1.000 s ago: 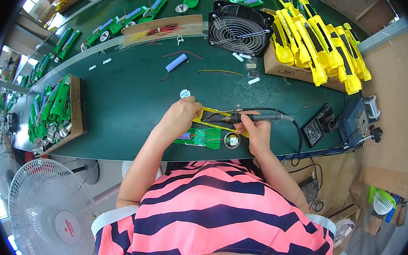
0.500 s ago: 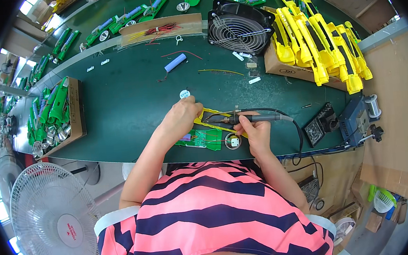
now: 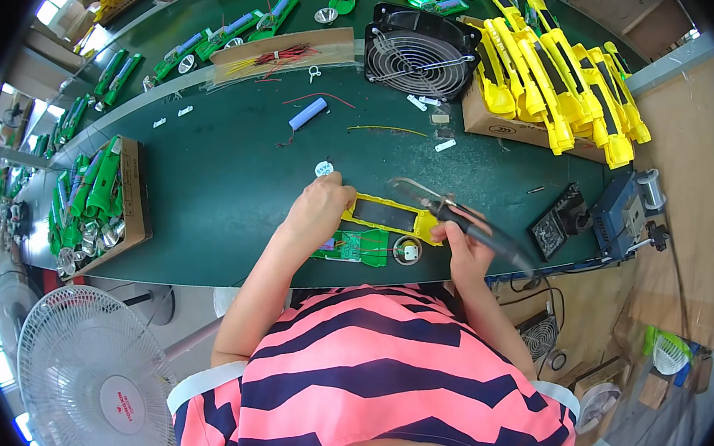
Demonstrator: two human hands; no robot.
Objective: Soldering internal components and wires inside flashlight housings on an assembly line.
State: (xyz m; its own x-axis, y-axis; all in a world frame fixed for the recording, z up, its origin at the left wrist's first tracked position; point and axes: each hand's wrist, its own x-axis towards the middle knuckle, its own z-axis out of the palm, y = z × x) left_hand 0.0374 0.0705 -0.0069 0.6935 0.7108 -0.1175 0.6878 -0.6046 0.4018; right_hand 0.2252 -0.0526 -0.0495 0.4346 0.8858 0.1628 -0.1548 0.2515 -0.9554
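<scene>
My left hand point(image 3: 319, 212) is closed on the left end of a yellow plastic housing point(image 3: 421, 223) with a dark panel point(image 3: 384, 214) in it. In my right hand point(image 3: 465, 255) is a soldering iron point(image 3: 473, 226), blurred, its tip pointing up and left over the housing. The fingers of that hand also reach the housing's right end. Just below lies a green lamp body point(image 3: 369, 247) with thin red wires, partly covered by the housing and my left wrist. A round reflector point(image 3: 408, 251) with a white square piece sits at its right end.
A carton point(image 3: 133, 190) of green lamp bodies stands left; a carton point(image 3: 501, 130) heaped with yellow housings point(image 3: 559, 73) stands right, beside a black fan point(image 3: 421, 54). A blue battery cell point(image 3: 308, 114) and wires lie ahead. The soldering station point(image 3: 616, 213) is at right.
The soldering iron has swung from lying level across the yellow housing to a slant, its tip lifted off and its handle lowered to the right. My left hand stays in place.
</scene>
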